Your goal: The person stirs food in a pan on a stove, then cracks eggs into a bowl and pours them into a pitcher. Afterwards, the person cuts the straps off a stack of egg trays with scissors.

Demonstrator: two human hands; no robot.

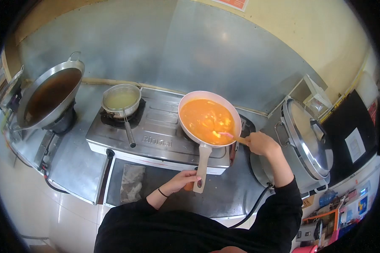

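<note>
A frying pan (183,110) with a pale rim and a cream handle sits over the right burner of the gas stove. Orange soup or sauce (204,118) with pale yellow lumps fills much of it. My left hand (182,181) is closed at the end of the pan's handle, its thumb against the side. Under that hand shows a small orange-brown thing (189,186) that I cannot make out. In my closed right hand (261,144) is a spatula (240,139) with a wooden handle; its pink head dips into the sauce at the pan's right side.
A small saucepan (122,89) of pale liquid stands on the left burner of the stove (160,122). Farther left is a large wok (77,64) of dark brown liquid. A big lidded pot (289,126) stands at the right. A grey cloth (132,183) lies in front.
</note>
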